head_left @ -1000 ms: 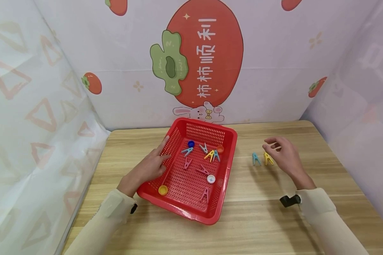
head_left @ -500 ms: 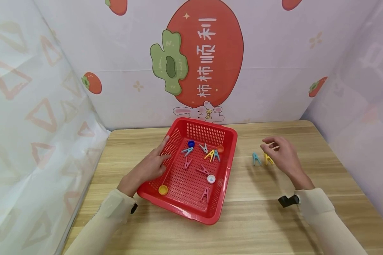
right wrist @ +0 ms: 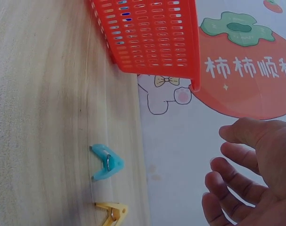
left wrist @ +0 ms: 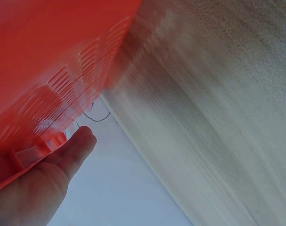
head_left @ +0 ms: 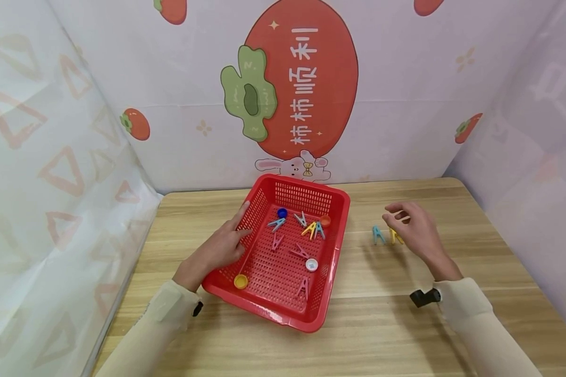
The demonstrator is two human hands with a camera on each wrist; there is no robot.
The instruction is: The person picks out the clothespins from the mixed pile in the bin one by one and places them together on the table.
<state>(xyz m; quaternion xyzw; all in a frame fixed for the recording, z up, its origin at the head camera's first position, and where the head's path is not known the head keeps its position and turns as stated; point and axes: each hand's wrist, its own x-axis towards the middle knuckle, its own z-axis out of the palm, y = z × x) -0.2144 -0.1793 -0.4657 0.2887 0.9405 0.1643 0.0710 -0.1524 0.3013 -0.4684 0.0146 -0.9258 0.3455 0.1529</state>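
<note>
near side first: the left hand (head_left: 221, 245) had not visibly shifted in the last second. it lay over the left rim of the red basket (head_left: 343, 217), fingers on both sides of the edge, holding it. the basket stood on the tabletop (head_left: 358, 335) with seven clips (head_left: 313, 226) and four caps (head_left: 312, 265) inside; none had moved.

the right hand (head_left: 417, 230) was what had changed: it had drifted a little to the left, toward the basket, and from above now hid part of the yellow clip (right wrist: 118, 210). fingers loosely bent, thumb and forefinger moderately apart, nothing between them; the right wrist view showed a gap to both clips.

the teal clip (head_left: 379, 235) stood just beside the yellow one, to the right of the basket. neither had moved. judged: a small positional change only, with both clips yet to be picked up.

farthest off: the printed backdrop (head_left: 193, 78).
</note>
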